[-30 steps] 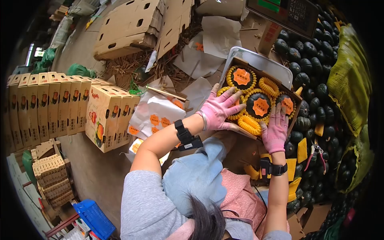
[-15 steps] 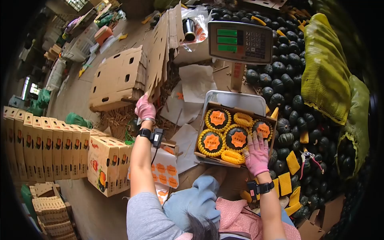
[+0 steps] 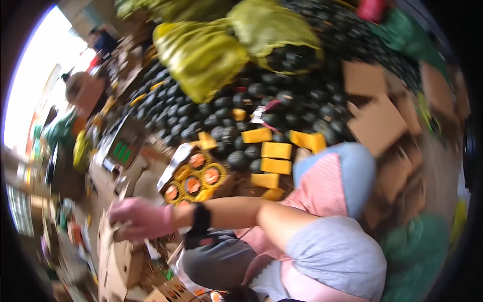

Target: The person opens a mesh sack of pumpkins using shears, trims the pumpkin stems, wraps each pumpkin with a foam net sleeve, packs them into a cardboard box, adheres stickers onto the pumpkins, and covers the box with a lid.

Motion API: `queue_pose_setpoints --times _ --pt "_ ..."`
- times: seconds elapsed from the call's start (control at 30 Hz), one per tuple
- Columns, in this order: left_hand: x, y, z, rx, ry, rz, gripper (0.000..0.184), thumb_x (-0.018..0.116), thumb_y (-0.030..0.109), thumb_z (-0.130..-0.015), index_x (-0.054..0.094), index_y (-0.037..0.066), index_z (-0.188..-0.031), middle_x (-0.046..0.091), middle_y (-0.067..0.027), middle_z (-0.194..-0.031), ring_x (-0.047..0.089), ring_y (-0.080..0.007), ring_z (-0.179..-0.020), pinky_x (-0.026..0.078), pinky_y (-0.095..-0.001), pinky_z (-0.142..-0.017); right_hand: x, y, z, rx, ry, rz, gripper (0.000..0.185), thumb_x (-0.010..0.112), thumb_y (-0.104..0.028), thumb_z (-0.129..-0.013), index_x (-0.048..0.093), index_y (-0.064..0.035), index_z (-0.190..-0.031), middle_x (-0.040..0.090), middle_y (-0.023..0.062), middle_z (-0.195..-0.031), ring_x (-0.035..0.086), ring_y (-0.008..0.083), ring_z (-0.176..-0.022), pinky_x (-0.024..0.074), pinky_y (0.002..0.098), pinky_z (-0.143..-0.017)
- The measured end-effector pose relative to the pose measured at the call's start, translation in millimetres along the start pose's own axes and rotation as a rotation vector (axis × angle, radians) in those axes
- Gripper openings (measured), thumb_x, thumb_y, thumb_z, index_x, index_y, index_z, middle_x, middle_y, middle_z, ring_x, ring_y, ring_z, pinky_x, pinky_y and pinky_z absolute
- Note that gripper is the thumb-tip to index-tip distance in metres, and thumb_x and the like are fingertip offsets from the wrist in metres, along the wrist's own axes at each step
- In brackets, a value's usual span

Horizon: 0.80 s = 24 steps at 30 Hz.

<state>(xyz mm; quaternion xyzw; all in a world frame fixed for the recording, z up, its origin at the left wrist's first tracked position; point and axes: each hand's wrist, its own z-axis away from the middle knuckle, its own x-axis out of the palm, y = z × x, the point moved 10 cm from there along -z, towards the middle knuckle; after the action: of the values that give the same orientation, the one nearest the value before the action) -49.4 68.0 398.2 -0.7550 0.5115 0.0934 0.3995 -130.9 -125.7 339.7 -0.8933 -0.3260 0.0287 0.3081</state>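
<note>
My right hand (image 3: 141, 219), in a pink glove and blurred by motion, reaches to the left with its fingers curled over the top edge of a cardboard sheet (image 3: 111, 267). Beyond my forearm, an open box (image 3: 229, 185) holds several dark green squashes (image 3: 192, 185) with orange labels and yellow foam netting. It rests on the tray (image 3: 173, 163) of the scale, whose display (image 3: 122, 150) glows green. My left hand does not show.
Dark squashes (image 3: 221, 133) cover the ground beyond the box, with yellow foam sleeves (image 3: 275, 150) and pliers (image 3: 258, 115) among them. Yellow-green net sacks (image 3: 201, 55) lie at the top. Flattened cardboard (image 3: 377, 123) is on the right. A person (image 3: 103, 40) is far off at upper left.
The view has swung to the right and tilted. My right hand has left the squash box and reached the cardboard. My left hand, earlier at the cardboard stack, has dropped out of sight.
</note>
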Motion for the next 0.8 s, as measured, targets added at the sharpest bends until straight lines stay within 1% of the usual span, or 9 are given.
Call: queue_pose_setpoints --times 0.07,0.13,0.3,0.4,0.53,0.57,0.67,0.7,0.8 --pt "5.2 28.1 -16.1 0.084 -0.018 0.271 0.032 0.056 0.012 -0.089 0.053 0.009 -0.121 0.059 -0.0113 -0.109 0.059 -0.0316 -0.094 0.047 -0.0428 -0.080 6.6 -26.8 -3.8 -0.090 0.077 0.129 0.026 0.067 -0.026 -0.079 0.054 -0.0041 -0.081 0.053 0.0117 -0.075 0.056 0.0312 -0.076 0.0456 0.0410 -0.066" --pt "13.7 58.3 -31.7 0.153 -0.080 0.488 0.033 0.057 0.013 -0.089 0.053 0.009 -0.121 0.058 -0.0114 -0.109 0.059 -0.0317 -0.095 0.047 -0.0429 -0.080 -4.3 -57.3 5.4 -0.079 0.155 0.119 0.026 0.065 -0.026 -0.079 0.052 -0.0041 -0.079 0.052 0.0124 -0.076 0.054 0.0338 -0.075 0.0441 0.0408 -0.064" --pt "35.6 123.9 -54.6 0.240 -0.267 0.844 0.034 0.057 0.013 -0.089 0.052 0.009 -0.122 0.058 -0.0117 -0.109 0.059 -0.0317 -0.095 0.047 -0.0432 -0.079 -82.5 -101.2 39.6 0.028 0.590 0.137 0.017 0.061 -0.015 -0.084 0.051 -0.0018 -0.081 0.049 0.0129 -0.075 0.051 0.0269 -0.071 0.0428 0.0368 -0.066" --pt "41.4 152.9 -58.6 0.268 -0.339 0.951 0.035 0.058 0.014 -0.088 0.051 0.009 -0.122 0.058 -0.0118 -0.110 0.059 -0.0317 -0.095 0.047 -0.0434 -0.079 -95.3 -135.3 61.9 -0.069 0.607 0.312 0.019 0.063 -0.017 -0.084 0.052 -0.0015 -0.083 0.048 0.0136 -0.077 0.050 0.0236 -0.070 0.0420 0.0338 -0.067" --pt "49.0 175.6 -58.4 0.265 -0.414 1.032 0.035 0.058 0.014 -0.088 0.051 0.009 -0.122 0.057 -0.0120 -0.110 0.058 -0.0318 -0.095 0.047 -0.0436 -0.078 -114.2 -141.9 105.5 0.293 0.486 0.258 0.031 0.065 -0.029 -0.085 0.053 -0.0003 -0.082 0.053 0.0124 -0.069 0.051 0.0224 -0.062 0.0428 0.0320 -0.060" --pt "50.2 178.2 -58.8 0.258 -0.424 1.045 0.036 0.058 0.014 -0.088 0.051 0.009 -0.122 0.057 -0.0121 -0.110 0.058 -0.0318 -0.095 0.047 -0.0437 -0.078 -118.4 -146.3 112.4 0.266 0.461 0.335 0.036 0.059 -0.036 -0.087 0.058 -0.0001 -0.084 0.060 0.0184 -0.071 0.059 0.0281 -0.059 0.0447 0.0349 -0.056" --pt "53.4 184.3 -57.8 0.255 -0.456 1.071 0.036 0.059 0.015 -0.088 0.050 0.009 -0.123 0.057 -0.0122 -0.110 0.058 -0.0318 -0.096 0.047 -0.0439 -0.078 -123.2 -139.8 136.4 0.394 0.388 0.388 0.040 0.056 -0.041 -0.089 0.059 -0.0014 -0.083 0.059 0.0184 -0.073 0.059 0.0298 -0.064 0.0454 0.0362 -0.060" --pt "54.7 186.5 -56.9 0.253 -0.468 1.078 0.037 0.059 0.015 -0.088 0.050 0.009 -0.123 0.057 -0.0123 -0.110 0.058 -0.0318 -0.096 0.047 -0.0439 -0.078 -122.9 -155.2 139.1 0.275 0.431 0.480 0.043 0.053 -0.044 -0.090 0.059 -0.0019 -0.082 0.057 0.0176 -0.072 0.058 0.0330 -0.068 0.0450 0.0388 -0.063" --pt "60.7 192.1 -58.5 0.242 -0.502 1.098 0.037 0.059 0.015 -0.087 0.050 0.009 -0.123 0.057 -0.0124 -0.110 0.058 -0.0318 -0.096 0.047 -0.0441 -0.078 -113.6 -167.6 138.4 0.308 0.400 0.471 0.037 0.057 -0.037 -0.088 0.056 -0.0009 -0.082 0.051 0.0168 -0.076 0.054 0.0348 -0.073 0.0430 0.0410 -0.066"
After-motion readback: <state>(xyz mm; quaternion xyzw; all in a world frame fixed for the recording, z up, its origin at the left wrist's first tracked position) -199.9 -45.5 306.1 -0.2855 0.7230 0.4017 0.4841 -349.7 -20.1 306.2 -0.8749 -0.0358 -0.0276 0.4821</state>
